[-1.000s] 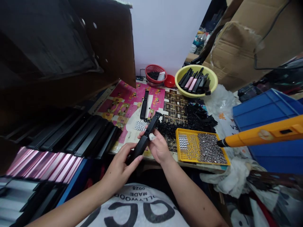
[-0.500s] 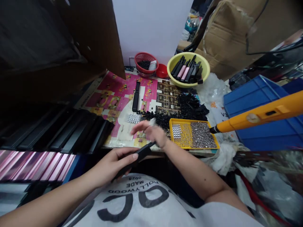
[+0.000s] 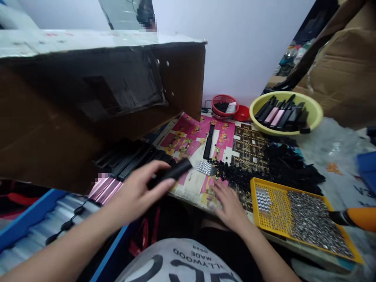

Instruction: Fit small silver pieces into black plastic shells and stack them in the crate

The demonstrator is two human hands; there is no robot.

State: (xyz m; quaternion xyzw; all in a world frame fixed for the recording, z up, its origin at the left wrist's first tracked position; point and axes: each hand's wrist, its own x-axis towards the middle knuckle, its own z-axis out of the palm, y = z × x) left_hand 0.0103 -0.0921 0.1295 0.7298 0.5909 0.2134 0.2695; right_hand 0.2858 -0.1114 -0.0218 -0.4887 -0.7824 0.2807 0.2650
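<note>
My left hand (image 3: 147,186) is closed round a slim black oblong case (image 3: 179,169), whose far end points up and to the right. The case's near end is hidden by my palm. Over the front edge of the table, my right hand (image 3: 227,201) has its fingers stretched out, and no held part shows. Just beyond it lie a patch of small silver pieces (image 3: 205,167) and a spread of small black parts (image 3: 237,174). Another long black piece (image 3: 209,141) rests on the pink patterned covering (image 3: 188,131).
At the right, a yellow tray (image 3: 255,207) holds many small metal pieces, with an orange powered screwdriver (image 3: 361,217) above it. Behind stand a yellow bowl (image 3: 315,117) of black and pink cases and a red basket (image 3: 225,98). A large cardboard box (image 3: 185,78) overhangs the left.
The view has swung left. My left hand has carried the black case leftward, toward the row of cases under the box. My right hand has come away from the case's end.
</note>
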